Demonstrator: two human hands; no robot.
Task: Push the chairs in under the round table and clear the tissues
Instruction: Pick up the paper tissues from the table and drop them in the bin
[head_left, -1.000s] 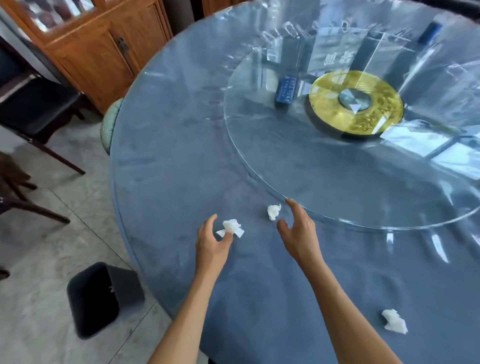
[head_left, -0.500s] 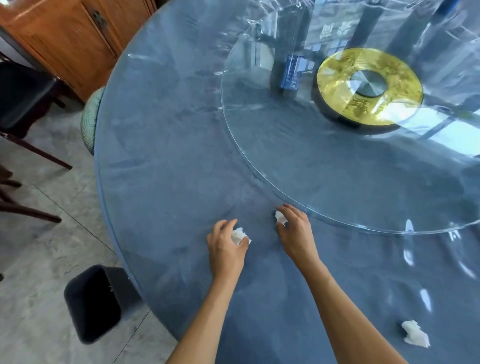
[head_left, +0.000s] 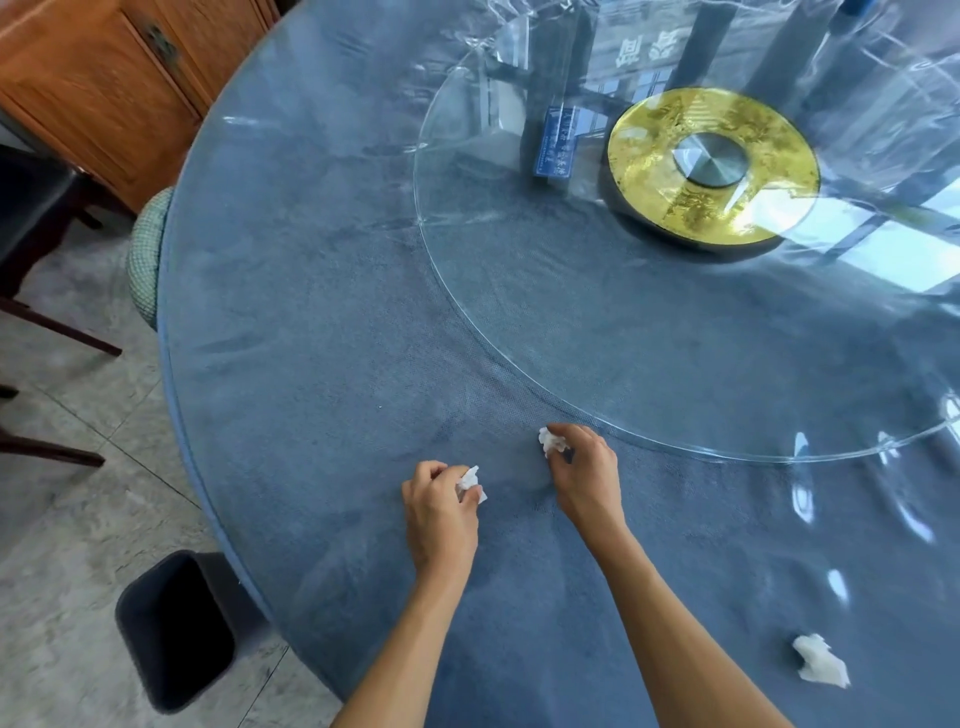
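The round table (head_left: 311, 312) has a blue cloth under a clear cover. My left hand (head_left: 439, 512) is closed around a crumpled white tissue (head_left: 471, 480) near the front of the table. My right hand (head_left: 584, 478) pinches a second white tissue (head_left: 549, 441) just short of the glass turntable's rim. A third crumpled tissue (head_left: 821, 660) lies loose on the cloth at the lower right. A green-checked chair seat (head_left: 145, 260) is tucked against the table's left edge.
A black waste bin (head_left: 171, 629) stands on the tiled floor at the table's lower left. The glass turntable (head_left: 519, 322) with a gold hub (head_left: 711, 166) carries a blue packet (head_left: 556, 143). A dark chair (head_left: 31, 218) and wooden cabinet (head_left: 104, 88) stand at left.
Both hands have gone from reaching with spread fingers to closing on the two tissues. The view has shifted closer to the table.
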